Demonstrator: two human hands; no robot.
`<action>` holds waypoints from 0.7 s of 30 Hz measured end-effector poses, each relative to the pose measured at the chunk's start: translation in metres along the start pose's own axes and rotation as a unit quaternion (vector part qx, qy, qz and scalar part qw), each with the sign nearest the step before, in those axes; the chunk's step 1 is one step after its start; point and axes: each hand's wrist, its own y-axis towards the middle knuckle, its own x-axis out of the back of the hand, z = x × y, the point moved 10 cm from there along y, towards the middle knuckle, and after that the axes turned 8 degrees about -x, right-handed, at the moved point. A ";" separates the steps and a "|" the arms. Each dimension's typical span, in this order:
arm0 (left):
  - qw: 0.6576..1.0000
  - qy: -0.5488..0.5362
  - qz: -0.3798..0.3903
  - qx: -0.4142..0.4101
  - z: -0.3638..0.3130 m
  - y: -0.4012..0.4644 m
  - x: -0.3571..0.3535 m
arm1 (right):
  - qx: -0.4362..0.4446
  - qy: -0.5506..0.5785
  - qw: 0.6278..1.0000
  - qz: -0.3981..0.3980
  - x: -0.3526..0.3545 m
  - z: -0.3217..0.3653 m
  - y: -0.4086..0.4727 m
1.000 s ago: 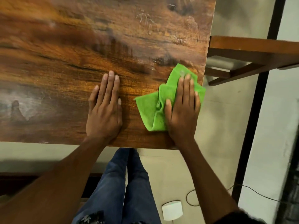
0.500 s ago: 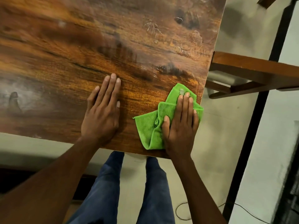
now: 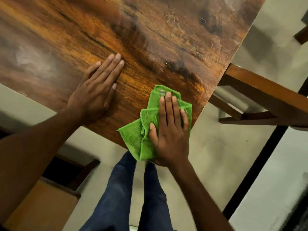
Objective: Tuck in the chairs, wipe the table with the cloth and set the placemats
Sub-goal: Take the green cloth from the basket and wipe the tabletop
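Half the cloth (image 3: 141,139) already hangs off the table (image 3: 150,47) corner under the flat, fingers-straight right hand (image 3: 170,130), so one more pull probably drops it, left hand (image 3: 98,90) just resting flat.

One wooden table (image 3: 150,39) is in view, and one green cloth (image 3: 146,129) lies on its near corner. Two hands are on it: one left hand (image 3: 95,95) lies flat on the bare wood, and one right hand (image 3: 170,129) lies flat on the cloth. Two chairs show in part, one (image 3: 266,95) just beside the table's right edge and one (image 3: 55,189) at the lower left, and two legs in blue jeans (image 3: 125,189) stand below the table's corner.
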 end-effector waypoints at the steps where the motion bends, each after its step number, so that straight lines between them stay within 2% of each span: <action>1: 1.000 0.002 0.001 -0.001 0.000 0.000 0.000 | 0.036 -0.007 0.999 0.006 0.001 0.001 0.009; 3: 1.000 -0.002 0.000 -0.002 0.000 0.000 -0.001 | 0.086 -0.022 0.996 0.013 0.003 0.005 0.020; 12: 1.000 -0.010 -0.002 0.000 0.003 -0.004 0.001 | 0.136 -0.044 0.990 0.016 0.007 0.006 0.019; 15: 1.000 -0.022 -0.009 0.017 0.004 -0.005 0.005 | 0.207 -0.060 0.976 0.024 0.010 0.020 0.028; 19: 1.000 -0.020 -0.009 0.019 0.008 -0.006 0.004 | 0.340 -0.080 0.936 0.046 0.010 0.048 0.052; 21: 1.000 -0.019 -0.008 0.020 0.008 -0.007 0.004 | 0.365 -0.077 0.926 0.056 0.007 0.053 0.056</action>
